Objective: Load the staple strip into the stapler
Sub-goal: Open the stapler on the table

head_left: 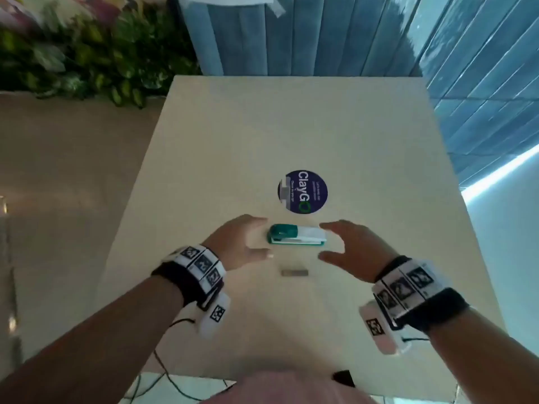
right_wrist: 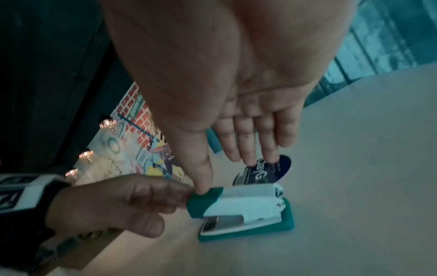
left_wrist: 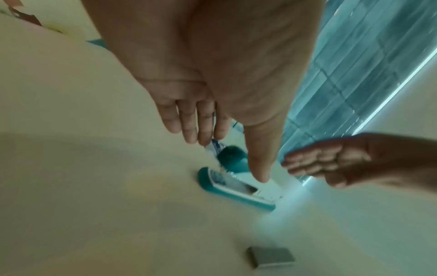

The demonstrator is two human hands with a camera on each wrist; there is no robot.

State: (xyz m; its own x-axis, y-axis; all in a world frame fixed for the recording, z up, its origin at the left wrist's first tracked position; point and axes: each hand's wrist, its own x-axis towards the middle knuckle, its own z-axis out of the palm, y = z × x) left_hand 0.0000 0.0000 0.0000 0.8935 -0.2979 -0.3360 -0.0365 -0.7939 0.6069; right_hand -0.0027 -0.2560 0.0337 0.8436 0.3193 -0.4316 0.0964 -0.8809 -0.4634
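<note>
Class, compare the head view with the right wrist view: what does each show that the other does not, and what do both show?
Only the head view shows the staple strip lying on the table, nearer the person than the stapler, and the leafy plants. Only the right wrist view shows a colourful poster beyond the table edge. Both show the stapler, the round blue sticker, the left hand and the right hand, open beside the stapler.

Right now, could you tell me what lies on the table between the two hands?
In the head view, the teal and white stapler lies closed between the left hand and right hand; neither hand holds it. The staple strip lies nearer the person.
</note>
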